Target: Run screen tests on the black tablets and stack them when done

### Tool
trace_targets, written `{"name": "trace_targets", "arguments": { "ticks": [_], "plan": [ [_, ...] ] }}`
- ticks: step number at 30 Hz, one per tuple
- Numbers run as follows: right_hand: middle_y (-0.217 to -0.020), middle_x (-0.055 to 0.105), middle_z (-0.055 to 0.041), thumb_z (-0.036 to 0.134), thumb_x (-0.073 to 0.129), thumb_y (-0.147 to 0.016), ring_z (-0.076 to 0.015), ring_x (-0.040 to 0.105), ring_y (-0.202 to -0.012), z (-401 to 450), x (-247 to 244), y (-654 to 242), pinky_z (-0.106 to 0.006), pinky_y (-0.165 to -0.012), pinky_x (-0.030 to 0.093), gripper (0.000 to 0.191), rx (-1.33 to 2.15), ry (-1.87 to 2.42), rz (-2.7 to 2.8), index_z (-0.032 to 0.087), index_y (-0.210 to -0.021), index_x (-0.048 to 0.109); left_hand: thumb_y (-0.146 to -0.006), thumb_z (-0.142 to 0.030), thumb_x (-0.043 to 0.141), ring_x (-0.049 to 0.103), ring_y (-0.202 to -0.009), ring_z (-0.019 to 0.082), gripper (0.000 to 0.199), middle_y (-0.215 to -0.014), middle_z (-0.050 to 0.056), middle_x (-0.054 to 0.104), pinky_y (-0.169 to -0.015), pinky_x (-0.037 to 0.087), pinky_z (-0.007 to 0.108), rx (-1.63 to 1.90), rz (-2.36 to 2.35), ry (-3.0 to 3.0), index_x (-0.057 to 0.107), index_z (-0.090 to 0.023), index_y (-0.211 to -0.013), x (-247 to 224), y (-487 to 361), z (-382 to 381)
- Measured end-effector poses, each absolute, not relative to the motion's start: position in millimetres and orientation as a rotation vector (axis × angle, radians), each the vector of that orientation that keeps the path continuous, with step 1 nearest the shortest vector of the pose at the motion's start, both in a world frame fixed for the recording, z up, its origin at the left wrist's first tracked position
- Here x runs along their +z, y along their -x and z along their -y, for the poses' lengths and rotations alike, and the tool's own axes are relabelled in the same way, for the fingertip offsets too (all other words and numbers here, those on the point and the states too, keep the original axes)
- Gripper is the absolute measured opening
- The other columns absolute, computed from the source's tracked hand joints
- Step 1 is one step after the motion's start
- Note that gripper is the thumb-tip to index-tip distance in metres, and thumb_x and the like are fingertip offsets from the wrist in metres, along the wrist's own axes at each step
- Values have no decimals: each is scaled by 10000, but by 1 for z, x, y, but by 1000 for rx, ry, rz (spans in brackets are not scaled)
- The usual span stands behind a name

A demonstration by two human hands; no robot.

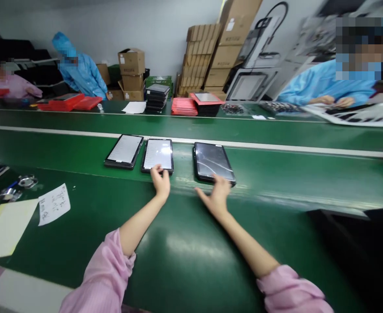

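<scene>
My left hand [161, 184] is at the near edge of a tablet [159, 153] with a lit white screen. Its fingertips overlap the screen's bottom and the fingers are apart; whether they press on it I cannot tell. My right hand [216, 196] is open, thumb spread to the left, its fingers at the near edge of a dark-screened tablet [213, 161]. That tablet seems to lie on top of another. Left of the middle one, a second lit tablet [125, 150] lies slightly turned, also apparently stacked.
A handwritten note [54, 204] and a pale sheet [8, 228] lie at left. Black foam-like objects [351, 243] stand at right. Across the green belt [276, 141] are red trays [184, 106], a dark stack [157, 98], and people in blue and pink.
</scene>
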State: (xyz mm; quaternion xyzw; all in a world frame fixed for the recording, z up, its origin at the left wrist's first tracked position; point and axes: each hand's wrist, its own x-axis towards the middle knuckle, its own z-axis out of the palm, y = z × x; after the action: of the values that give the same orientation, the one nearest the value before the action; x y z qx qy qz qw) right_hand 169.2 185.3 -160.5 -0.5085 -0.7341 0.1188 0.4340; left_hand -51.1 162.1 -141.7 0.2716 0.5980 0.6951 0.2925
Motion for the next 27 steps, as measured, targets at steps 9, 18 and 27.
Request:
{"name": "trace_targets", "arguments": {
  "ticks": [9, 18, 27],
  "plan": [
    [-1265, 622, -108, 223, 786, -695, -263, 701, -1086, -164, -138, -17, -392, -887, 577, 382, 2255, 825, 427, 210, -1032, 608, -1037, -415, 458, 636, -1058, 236, 328, -1231, 111, 584, -821, 586, 405, 1890, -1231, 113, 564, -201, -1261, -106, 177, -176],
    [-1328, 555, -48, 417, 588, -940, -157, 705, -970, -169, -140, 6, -212, -526, 490, 235, 2180, 624, 82, 289, -1117, 500, -1058, -383, 293, 490, -614, 101, 266, -791, -26, 407, -552, 514, 229, 1848, -717, 110, 426, -202, -914, -114, 180, -152],
    [-862, 688, 6, 311, 560, -975, -120, 610, -679, -193, -145, -22, -236, -587, 496, 194, 2234, 384, 70, 231, -833, 455, -1105, -390, 335, 381, -468, 27, 426, -687, -58, 431, -547, 459, 176, 1813, -705, -2, 472, -162, -773, -131, 189, -144]
  ]
}}
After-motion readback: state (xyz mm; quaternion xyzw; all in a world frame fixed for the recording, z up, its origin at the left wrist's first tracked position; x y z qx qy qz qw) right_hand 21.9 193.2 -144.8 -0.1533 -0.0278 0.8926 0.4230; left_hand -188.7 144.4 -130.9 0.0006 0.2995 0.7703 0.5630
